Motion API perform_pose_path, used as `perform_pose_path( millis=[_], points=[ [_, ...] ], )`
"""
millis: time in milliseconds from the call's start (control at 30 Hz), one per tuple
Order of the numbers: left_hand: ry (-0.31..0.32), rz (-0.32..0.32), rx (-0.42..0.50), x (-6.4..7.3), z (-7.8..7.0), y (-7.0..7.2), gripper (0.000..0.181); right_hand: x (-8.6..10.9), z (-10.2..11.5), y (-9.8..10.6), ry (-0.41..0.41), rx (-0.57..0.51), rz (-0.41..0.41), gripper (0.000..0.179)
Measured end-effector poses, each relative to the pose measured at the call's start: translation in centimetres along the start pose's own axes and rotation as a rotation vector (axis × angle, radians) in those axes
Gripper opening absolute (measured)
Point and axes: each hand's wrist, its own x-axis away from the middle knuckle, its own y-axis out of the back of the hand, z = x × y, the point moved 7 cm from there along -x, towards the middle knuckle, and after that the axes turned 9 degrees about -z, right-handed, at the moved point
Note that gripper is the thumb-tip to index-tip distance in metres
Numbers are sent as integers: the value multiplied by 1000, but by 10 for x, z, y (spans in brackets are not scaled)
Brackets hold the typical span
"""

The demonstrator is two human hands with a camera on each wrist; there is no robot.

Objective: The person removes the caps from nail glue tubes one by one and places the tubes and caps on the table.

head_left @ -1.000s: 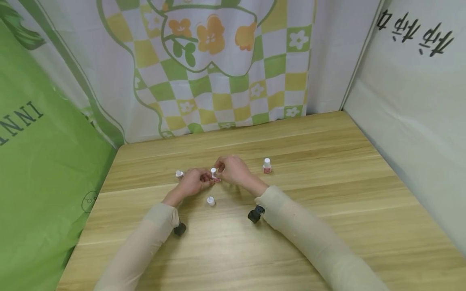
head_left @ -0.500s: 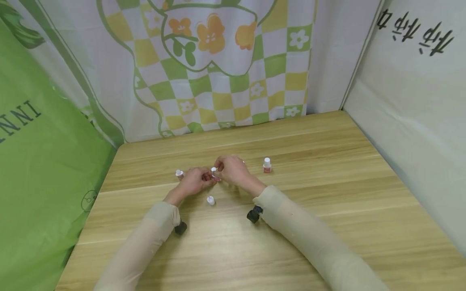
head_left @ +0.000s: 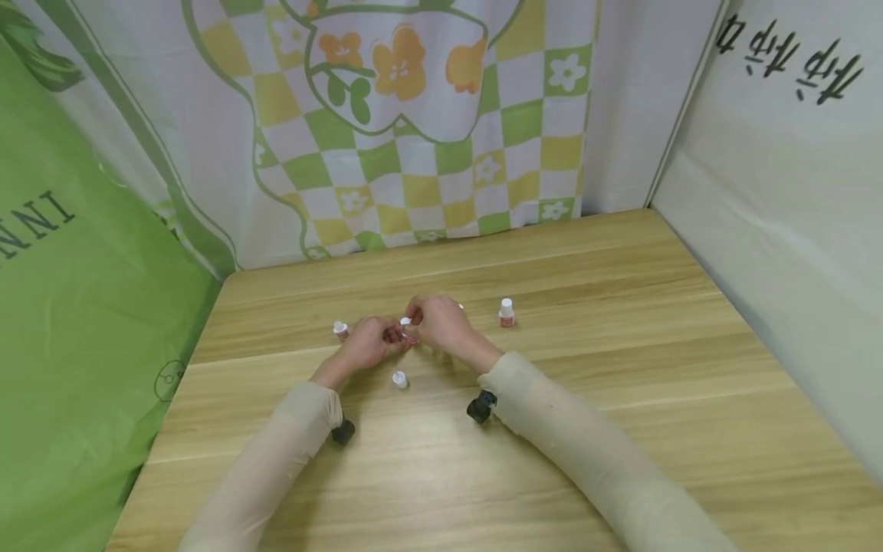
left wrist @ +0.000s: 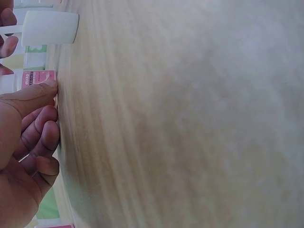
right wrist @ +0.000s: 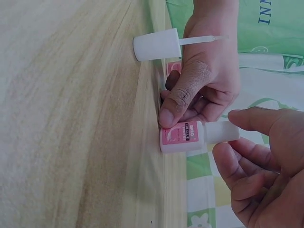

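A small nail glue bottle [right wrist: 180, 142] with a pink label stands on the table between both hands. My left hand [head_left: 364, 343] grips its lower body between thumb and fingers; in the left wrist view the thumb [left wrist: 40, 92] lies across the label. From the other side, my right hand [head_left: 443, 322] pinches the bottle's white top [right wrist: 221, 132] with thumb and fingertips. Nearer to me a loose white brush cap [head_left: 400, 380] stands on its flat end, its thin brush [right wrist: 202, 40] pointing up. Beside the left hand is another small bottle [head_left: 341, 330], partly hidden.
A third bottle [head_left: 507, 313], white-topped and upright, stands to the right of the right hand. The wooden table [head_left: 593, 429] meets a patterned curtain [head_left: 428, 176] at the back. A green cloth [head_left: 103, 322] hangs at the left and a white one [head_left: 773, 192] at the right.
My right fingertips have closed in on the bottle's white top, which is now more covered. A small white spot has appeared behind the right hand. The loose cap and other bottles stay put.
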Motion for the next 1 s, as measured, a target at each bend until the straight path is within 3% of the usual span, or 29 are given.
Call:
perform_pose_path(
  millis=[700, 1000],
  points=[
    [-40, 38, -32, -2, -6, 1, 9, -1, 1, 2, 14, 37, -2, 12],
    [-37, 23, -27, -2, -5, 1, 10, -1, -1, 2, 11, 26, 1, 13]
  ],
)
